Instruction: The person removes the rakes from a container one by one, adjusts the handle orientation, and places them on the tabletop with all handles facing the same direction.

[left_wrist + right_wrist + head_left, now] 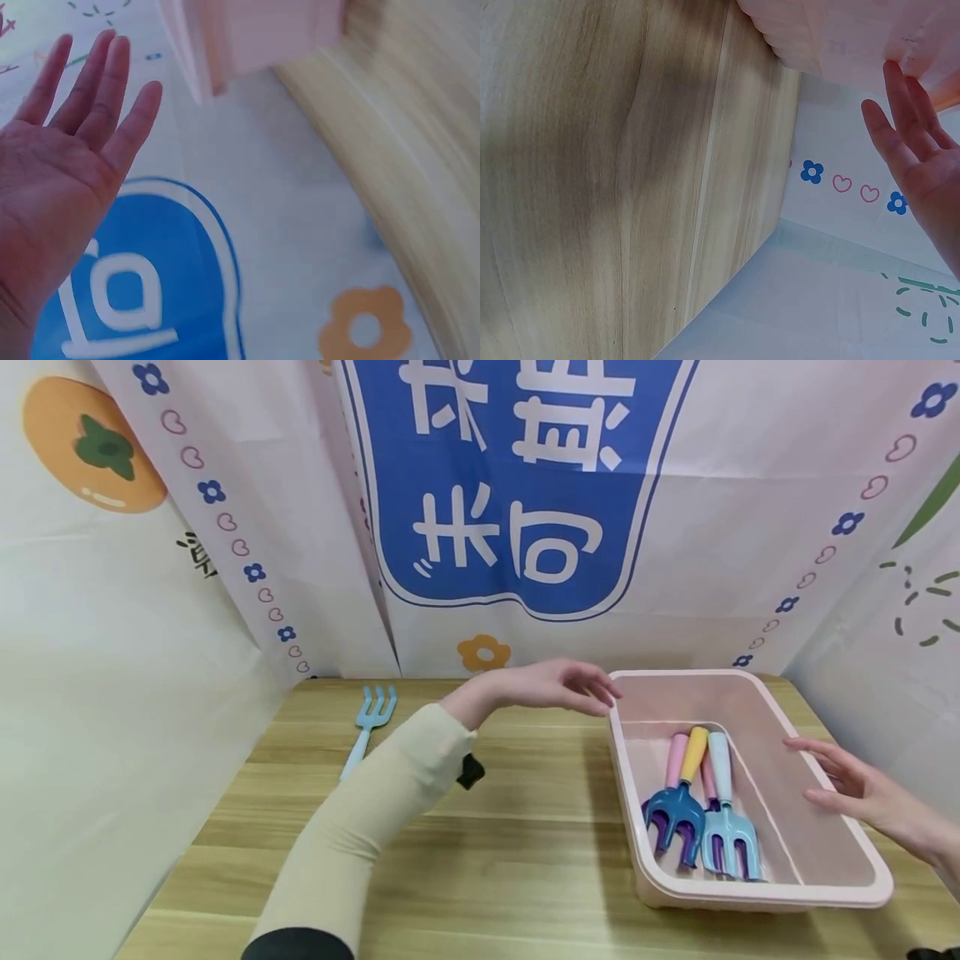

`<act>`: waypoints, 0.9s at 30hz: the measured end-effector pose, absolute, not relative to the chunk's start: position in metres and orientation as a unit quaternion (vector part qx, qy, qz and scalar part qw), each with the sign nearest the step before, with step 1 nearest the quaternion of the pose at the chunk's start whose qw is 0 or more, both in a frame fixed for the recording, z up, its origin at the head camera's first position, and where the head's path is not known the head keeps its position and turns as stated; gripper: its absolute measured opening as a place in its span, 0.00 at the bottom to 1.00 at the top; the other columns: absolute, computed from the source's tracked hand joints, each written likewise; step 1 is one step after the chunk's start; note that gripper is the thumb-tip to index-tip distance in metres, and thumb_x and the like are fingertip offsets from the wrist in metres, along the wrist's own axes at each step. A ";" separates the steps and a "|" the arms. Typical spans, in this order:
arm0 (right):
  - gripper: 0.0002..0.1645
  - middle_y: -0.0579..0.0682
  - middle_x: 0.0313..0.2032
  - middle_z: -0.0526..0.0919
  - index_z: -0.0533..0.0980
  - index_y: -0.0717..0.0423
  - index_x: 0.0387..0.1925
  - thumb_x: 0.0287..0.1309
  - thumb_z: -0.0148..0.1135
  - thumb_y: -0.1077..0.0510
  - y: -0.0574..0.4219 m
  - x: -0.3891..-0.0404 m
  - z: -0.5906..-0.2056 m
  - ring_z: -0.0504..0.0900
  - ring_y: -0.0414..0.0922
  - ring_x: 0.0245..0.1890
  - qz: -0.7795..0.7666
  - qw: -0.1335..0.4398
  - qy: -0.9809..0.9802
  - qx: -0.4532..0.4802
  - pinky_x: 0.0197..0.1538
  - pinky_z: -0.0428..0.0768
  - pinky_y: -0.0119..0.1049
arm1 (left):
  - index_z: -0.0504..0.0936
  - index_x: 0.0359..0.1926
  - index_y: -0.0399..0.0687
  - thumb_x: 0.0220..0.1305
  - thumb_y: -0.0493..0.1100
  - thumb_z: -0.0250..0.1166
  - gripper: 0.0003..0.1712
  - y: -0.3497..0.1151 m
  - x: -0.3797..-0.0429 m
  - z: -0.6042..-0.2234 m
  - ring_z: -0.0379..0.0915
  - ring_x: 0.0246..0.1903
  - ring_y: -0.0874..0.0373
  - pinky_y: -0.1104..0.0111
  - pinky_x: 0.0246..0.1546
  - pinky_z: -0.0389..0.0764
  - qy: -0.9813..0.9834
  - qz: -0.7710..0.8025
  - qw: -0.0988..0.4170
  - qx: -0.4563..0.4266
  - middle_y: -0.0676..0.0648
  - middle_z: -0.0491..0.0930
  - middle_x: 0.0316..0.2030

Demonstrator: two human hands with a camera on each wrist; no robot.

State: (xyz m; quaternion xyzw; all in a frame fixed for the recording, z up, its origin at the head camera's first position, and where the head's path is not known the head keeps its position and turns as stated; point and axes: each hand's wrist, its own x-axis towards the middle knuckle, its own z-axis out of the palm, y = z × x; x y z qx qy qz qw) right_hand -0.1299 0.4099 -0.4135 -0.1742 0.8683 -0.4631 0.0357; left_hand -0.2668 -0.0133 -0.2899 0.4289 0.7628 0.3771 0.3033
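A pale pink plastic bin (pixel 757 891) stands on the right of the table. Inside lie several toy garden forks: a dark blue fork (pixel 678 806) with a yellow handle, a light blue fork (pixel 726 827), and purple ones with pink handles partly hidden underneath. My left hand (pixel 551 684) is at the bin's far left rim, palm empty and fingers extended in the left wrist view. At the right side of the bin is my right hand (pixel 862 785), fingers loosely spread and fingertips right at the wall in the right wrist view. Neither hand holds anything.
A light blue hand rake (pixel 367 727) lies at the back left of the wooden table (pixel 517 860), its handle partly hidden by my left sleeve (pixel 375 810). Printed cloth (pixel 300 485) hangs behind and along both sides of the table.
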 end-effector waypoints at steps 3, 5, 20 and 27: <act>0.38 0.20 0.59 0.62 0.56 0.50 0.73 0.66 0.52 0.72 0.411 -0.129 -0.413 0.70 0.23 0.51 -0.466 0.034 0.867 -0.175 0.40 0.77 0.27 | 0.75 0.60 0.45 0.67 0.47 0.61 0.23 0.009 -0.270 -0.286 0.72 0.53 0.61 0.69 0.52 0.74 0.748 0.370 0.329 0.443 0.52 0.78 0.52; 0.38 0.19 0.59 0.61 0.56 0.49 0.73 0.66 0.52 0.71 0.411 -0.130 -0.412 0.69 0.22 0.51 -0.466 0.035 0.866 -0.176 0.39 0.77 0.27 | 0.75 0.59 0.45 0.66 0.46 0.62 0.22 0.022 -0.272 -0.285 0.72 0.52 0.62 0.68 0.52 0.74 0.739 0.366 0.343 0.449 0.53 0.78 0.51; 0.39 0.21 0.60 0.63 0.56 0.49 0.73 0.65 0.50 0.74 0.409 -0.130 -0.417 0.70 0.23 0.52 -0.486 0.038 0.852 -0.192 0.39 0.78 0.28 | 0.74 0.62 0.45 0.61 0.41 0.69 0.28 0.082 -0.294 -0.309 0.72 0.52 0.65 0.76 0.50 0.73 0.737 0.345 0.379 0.441 0.54 0.78 0.52; 0.38 0.20 0.59 0.63 0.56 0.48 0.73 0.66 0.50 0.73 0.411 -0.130 -0.415 0.71 0.24 0.50 -0.485 0.039 0.854 -0.181 0.39 0.78 0.29 | 0.73 0.62 0.42 0.59 0.38 0.70 0.30 0.103 -0.287 -0.323 0.71 0.55 0.63 0.77 0.49 0.73 0.733 0.349 0.379 0.444 0.52 0.76 0.54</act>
